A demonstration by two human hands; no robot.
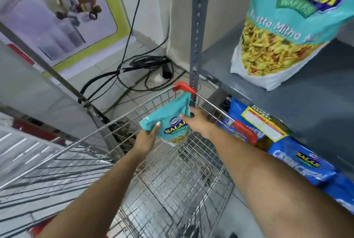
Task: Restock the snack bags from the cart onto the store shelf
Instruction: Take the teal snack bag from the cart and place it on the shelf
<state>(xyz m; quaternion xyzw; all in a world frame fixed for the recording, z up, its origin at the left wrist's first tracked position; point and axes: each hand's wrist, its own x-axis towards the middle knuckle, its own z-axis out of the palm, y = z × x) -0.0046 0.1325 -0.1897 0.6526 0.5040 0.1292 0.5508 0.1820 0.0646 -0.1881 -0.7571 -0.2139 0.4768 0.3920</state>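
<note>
A teal snack bag [170, 118] hangs over the far end of the wire cart [172, 180]. My left hand [146, 139] grips its lower left corner, thumb on the front. My right hand [198, 120] holds its upper right side. Another teal snack bag [283, 32], much larger in view, stands tilted on the grey shelf [316, 92] at the upper right. No other bags are visible in the cart's basket.
Blue snack bags [298, 161] lie on the lower shelf beneath a yellow price tag [262, 122]. A grey slotted upright [198, 26] stands just behind the cart's red corner [183, 87]. Black cables [145, 73] coil on the tiled floor. A poster [57, 17] leans at the left.
</note>
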